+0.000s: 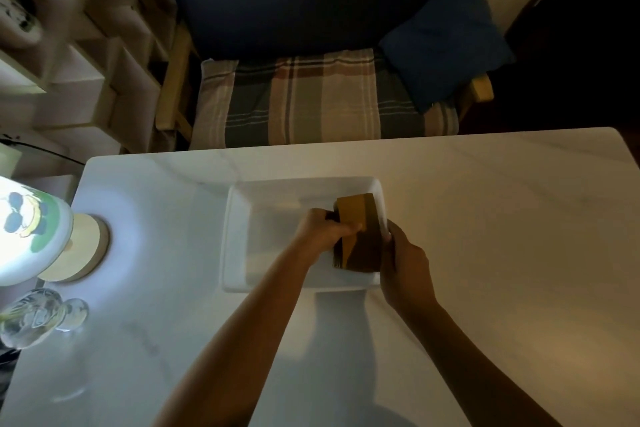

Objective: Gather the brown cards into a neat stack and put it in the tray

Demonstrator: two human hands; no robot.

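Note:
A stack of brown cards [360, 236] lies inside the white tray [239, 236], against its right wall. My left hand [323, 230] reaches into the tray and grips the stack's left edge, thumb on top. My right hand [405, 267] rests on the tray's right rim, its fingers touching the right side of the stack. The lower part of the stack is in shadow.
The tray sits mid-table on a white table [502, 218]. A lit lamp with a printed shade [31, 229] and a glass object [38, 317] stand at the left edge. Behind the table is a seat with a plaid cushion [322, 97] and blue pillow [446, 38].

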